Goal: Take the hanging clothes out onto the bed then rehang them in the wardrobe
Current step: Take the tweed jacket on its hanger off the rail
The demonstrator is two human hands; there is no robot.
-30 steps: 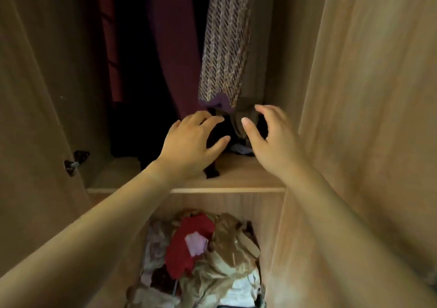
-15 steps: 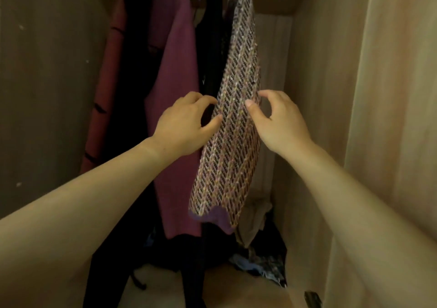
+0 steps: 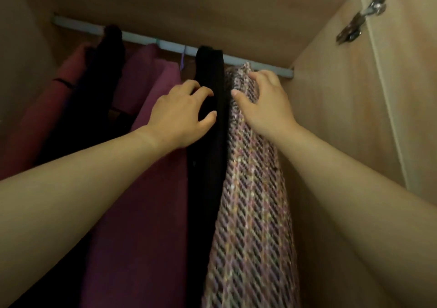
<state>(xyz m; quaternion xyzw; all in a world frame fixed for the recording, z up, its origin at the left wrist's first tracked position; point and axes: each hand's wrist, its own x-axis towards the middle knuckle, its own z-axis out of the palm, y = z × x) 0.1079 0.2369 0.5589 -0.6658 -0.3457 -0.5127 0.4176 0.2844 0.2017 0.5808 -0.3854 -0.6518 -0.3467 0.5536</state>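
- Five garments hang side by side from the grey rail (image 3: 146, 38), which runs from the left wall up to the right side wall (image 3: 331, 118) of the wardrobe.
- At the far left a red garment (image 3: 47, 113) lies close to the left wall, and a dark garment (image 3: 104, 71) is pressed against it.
- A magenta garment (image 3: 146, 201) comes next; a short bare part of rail shows above it.
- The left hand (image 3: 179, 116) has its fingers curled around the left edge of the black garment (image 3: 208, 165), with the thumb on the front of the cloth.
- The black garment touches the woven pink garment (image 3: 253, 213), with no gap between them.
- The right hand (image 3: 267, 106) grips the top of the woven pink garment just under the rail, fingers bent over its right side and thumb on its left edge.
- Between this garment and the right side wall there is a narrow free strip.
- A metal hinge (image 3: 361, 21) sits at the upper right, at the edge of the open door (image 3: 413, 94).
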